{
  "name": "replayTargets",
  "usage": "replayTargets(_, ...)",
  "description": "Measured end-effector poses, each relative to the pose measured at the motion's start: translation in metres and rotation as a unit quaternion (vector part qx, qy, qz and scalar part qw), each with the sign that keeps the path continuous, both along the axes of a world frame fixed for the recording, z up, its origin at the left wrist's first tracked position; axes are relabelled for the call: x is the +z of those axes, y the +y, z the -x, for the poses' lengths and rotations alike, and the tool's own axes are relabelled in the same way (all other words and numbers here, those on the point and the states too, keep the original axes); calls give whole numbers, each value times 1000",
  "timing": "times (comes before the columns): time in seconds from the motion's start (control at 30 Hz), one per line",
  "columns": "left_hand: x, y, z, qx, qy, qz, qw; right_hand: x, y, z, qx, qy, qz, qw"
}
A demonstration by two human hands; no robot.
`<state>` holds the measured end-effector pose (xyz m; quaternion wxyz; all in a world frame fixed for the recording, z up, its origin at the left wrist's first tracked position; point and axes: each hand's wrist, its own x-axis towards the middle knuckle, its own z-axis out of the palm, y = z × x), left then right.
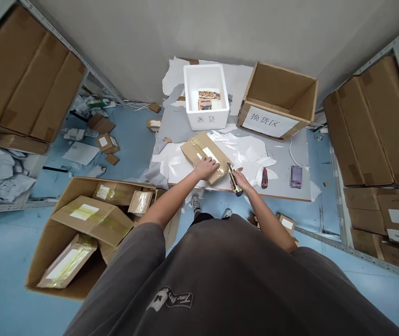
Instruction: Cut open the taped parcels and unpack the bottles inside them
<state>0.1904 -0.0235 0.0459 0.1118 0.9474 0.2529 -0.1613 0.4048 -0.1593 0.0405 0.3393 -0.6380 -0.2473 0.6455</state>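
Observation:
A taped cardboard box (195, 145) lies at an angle near the table's front edge, with a white label on top. My left hand (206, 168) rests on the upper face of the box, its fingers laid over the lower part of the label. Just right of the box, my right hand (240, 181) is closed around a yellow-and-black utility knife (233, 178). The knife's front end points at the right end of the box; whether it touches the cardboard I cannot tell. Farther right lies a red-and-black utility knife (264, 178).
Behind the box stand a white foam bin (208, 122) with small packages inside and an open carton (279, 108). Torn white paper (253, 151) covers part of the table (286, 149). A large carton (40, 242) of taped boxes sits on the floor at left. Shelves flank both sides.

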Motion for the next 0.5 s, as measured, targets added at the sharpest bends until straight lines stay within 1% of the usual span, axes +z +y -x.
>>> replayTargets(0.1,3,-5,-13,19,22,-8,1000,-14,-4,-1,-6,37,-1,999)
replayTargets(0.23,3,-15,-17,72,0,6,997,-32,-7,-4,-6,21,-21,1000)
replayTargets(0.3,1,-19,-13,95,-21,23,995,-41,-5,-5,-12,-8,-34,999)
replayTargets(0.37,0,-23,-8,110,-33,34,993,-48,3,-5,-34,-54,-51,997)
replayTargets(0.43,0,-27,-4,115,-35,34,992,-54,16,-4,-60,-114,-62,990)
replayTargets(0.5,1,-31,-2,116,-35,28,992,-59,33,-2,-63,-175,-55,981)
